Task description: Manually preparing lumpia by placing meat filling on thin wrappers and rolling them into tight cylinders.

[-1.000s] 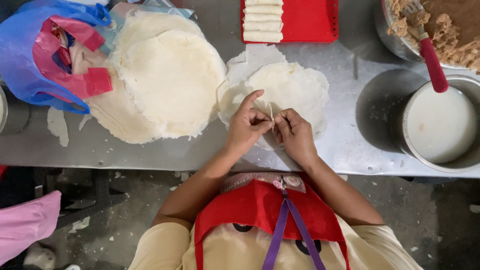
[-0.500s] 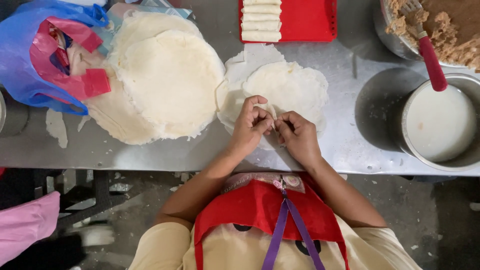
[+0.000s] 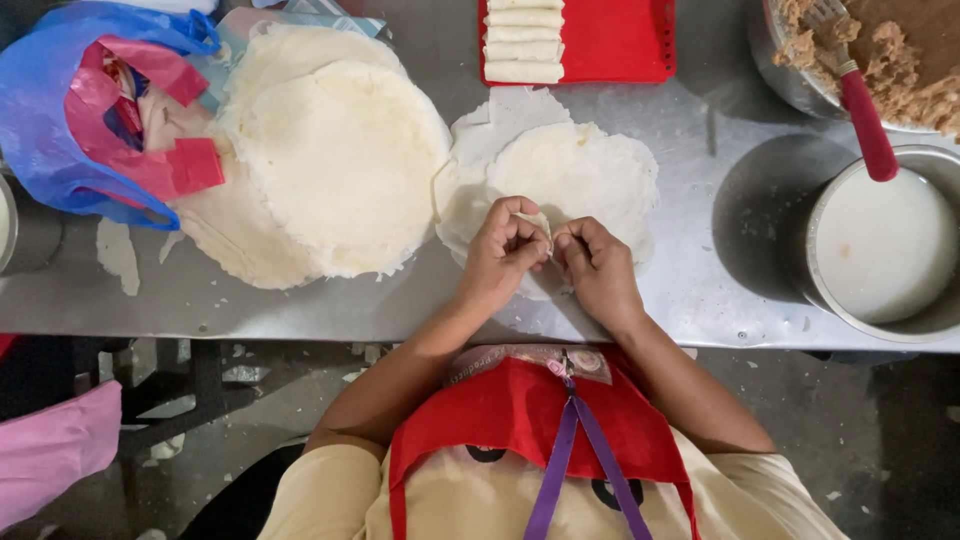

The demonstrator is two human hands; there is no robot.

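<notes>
**Folding a thin wrapper at the table edge**

While both our hands meet over the round, thin white pastry wrapper, we have its near edge gathered between them. Our left hand and right hand are curled knuckle to knuckle, the fingers pinching a small fold of the sheet, though what lies inside the fold is hidden from us. That wrapper lies flat on the grey steel table, on top of another loose sheet, close to the table's near edge and just in front of us.

We judge the sheet light, limp and easily torn: its rim is ragged and it drapes without any stiffness. It is best taken at the edge with fingertips, lightly, and lifted with support on both sides instead of pulled from one corner.

To the left, well apart from our hands, sits a large stack of the same pale round wrappers, beside a blue and red plastic bag. Beyond the sheet, a red plastic tray holds a row of finished pale rolls. On the right stand a metal pot of white liquid and a bowl of brown crumbly filling with a red-handled fork.
</notes>
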